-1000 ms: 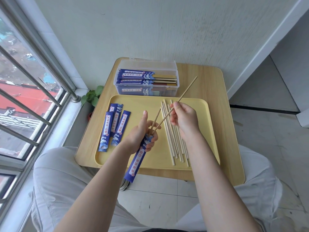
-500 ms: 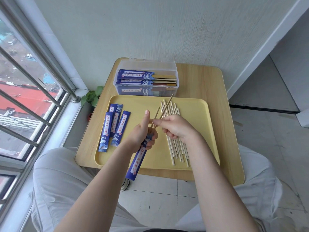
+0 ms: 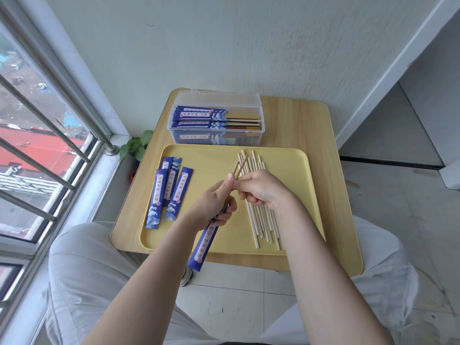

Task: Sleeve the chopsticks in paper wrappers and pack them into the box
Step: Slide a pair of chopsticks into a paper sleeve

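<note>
- Both hands meet over the middle of the yellow tray (image 3: 293, 160): the left hand (image 3: 214, 205) has its fingers curled round the open top of a blue wrapper (image 3: 204, 242), thumb up, while the right hand (image 3: 261, 190) pinches the pair of chopsticks (image 3: 239, 166) going into it.
- Compared with a second ago, the second stick has gone way down. It was poking far out toward the box, and now only short ends of both show above the hands. So this pair looks nearly sleeved, with just a last push and then boxing to go.
- The clear box (image 3: 216, 141) sits at the surface's far edge, already holding several wrapped pairs lying flat.
- Three empty wrappers (image 3: 169, 192) lie by the tray's left edge, and the loose chopsticks (image 3: 261, 220) fan out on its right half, so plenty is left.
- Writing-wise, the wrappers carry a pale strip of Chinese characters with wave art and pink flowers. I can't read the characters reliably at this size.
</note>
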Demonstrator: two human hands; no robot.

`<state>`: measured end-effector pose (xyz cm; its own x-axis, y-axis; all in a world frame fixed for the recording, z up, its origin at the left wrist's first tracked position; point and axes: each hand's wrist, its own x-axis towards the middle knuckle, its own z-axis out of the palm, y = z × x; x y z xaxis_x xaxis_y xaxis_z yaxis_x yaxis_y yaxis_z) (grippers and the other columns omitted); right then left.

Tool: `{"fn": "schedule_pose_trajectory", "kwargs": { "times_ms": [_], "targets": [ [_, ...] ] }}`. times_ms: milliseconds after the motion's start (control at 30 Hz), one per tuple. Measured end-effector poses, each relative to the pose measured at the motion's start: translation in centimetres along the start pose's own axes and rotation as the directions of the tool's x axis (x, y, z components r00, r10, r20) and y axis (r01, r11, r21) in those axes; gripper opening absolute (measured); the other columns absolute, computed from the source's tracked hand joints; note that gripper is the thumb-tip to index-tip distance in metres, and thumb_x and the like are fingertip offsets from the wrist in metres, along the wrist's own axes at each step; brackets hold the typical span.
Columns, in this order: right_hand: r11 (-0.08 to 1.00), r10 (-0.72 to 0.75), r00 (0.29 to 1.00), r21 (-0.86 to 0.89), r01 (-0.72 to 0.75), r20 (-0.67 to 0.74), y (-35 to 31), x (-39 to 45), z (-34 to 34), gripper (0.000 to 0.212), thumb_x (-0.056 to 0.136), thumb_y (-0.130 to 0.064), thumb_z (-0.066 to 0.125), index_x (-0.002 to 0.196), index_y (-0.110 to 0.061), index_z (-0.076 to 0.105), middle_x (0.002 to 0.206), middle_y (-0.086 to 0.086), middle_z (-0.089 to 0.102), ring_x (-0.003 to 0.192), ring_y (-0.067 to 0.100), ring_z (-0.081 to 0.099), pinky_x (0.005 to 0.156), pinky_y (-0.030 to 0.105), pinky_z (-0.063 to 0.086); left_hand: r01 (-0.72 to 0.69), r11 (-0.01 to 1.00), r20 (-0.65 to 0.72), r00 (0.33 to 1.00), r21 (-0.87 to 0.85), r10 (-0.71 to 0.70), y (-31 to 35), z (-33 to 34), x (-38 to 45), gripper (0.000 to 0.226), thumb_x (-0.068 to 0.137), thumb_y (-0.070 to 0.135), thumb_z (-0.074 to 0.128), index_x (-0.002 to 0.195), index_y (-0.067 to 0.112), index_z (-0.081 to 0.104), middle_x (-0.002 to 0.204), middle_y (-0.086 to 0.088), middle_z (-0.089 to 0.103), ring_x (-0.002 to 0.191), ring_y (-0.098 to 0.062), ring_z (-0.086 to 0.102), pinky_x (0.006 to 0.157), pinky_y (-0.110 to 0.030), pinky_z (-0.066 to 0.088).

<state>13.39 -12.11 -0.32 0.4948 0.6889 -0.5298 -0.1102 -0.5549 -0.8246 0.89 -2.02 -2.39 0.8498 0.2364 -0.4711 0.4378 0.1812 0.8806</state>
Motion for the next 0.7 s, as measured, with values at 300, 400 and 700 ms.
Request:
{"fn": "schedule_pose_trajectory", "kwargs": {
  "times_ms": [300,400,700],
  "targets": [
    [0.994,-0.104,0.995,0.028,0.104,0.003,-1.2,1.1,-0.6,0.012,0.092,-0.019,0.072,0.087,-0.008,0.069,0.072,0.003,0.072,0.063,0.016,0.065,0.055,0.023,0.046,-0.05,0.997,-0.011,0.999,0.064,0.051,3.0,0.1,1.1,0.062,0.099,0.067,0.02,0.091,0.013,0.05,0.054,0.0,0.051,0.041,-0.013,0.044,0.046,-0.026,0.037],
    [0.985,-0.165,0.978,0.025,0.169,-0.124,-1.7,1.6,-1.2,0.011,0.092,-0.018,0.072,0.088,-0.008,0.072,0.08,0.006,0.076,0.07,0.017,0.071,0.062,0.028,0.053,-0.062,0.998,-0.081,0.995,0.031,0.064,3.7,-0.6,2.3,0.058,0.104,0.058,0.026,0.108,0.008,0.055,0.072,-0.012,0.061,0.056,-0.021,0.062,0.06,-0.035,0.053],
    [0.976,-0.136,0.922,0.112,0.188,-0.363,-0.8,2.3,-1.7,0.017,0.089,-0.016,0.075,0.082,-0.001,0.071,0.073,0.013,0.074,0.06,0.018,0.067,0.06,0.028,0.058,-0.025,0.975,-0.156,0.986,0.22,0.061,0.6,-1.3,2.8,0.025,0.101,0.028,0.059,0.102,0.004,0.064,0.073,-0.003,0.068,0.062,-0.016,0.062,0.063,-0.025,0.056]
  ]
}}
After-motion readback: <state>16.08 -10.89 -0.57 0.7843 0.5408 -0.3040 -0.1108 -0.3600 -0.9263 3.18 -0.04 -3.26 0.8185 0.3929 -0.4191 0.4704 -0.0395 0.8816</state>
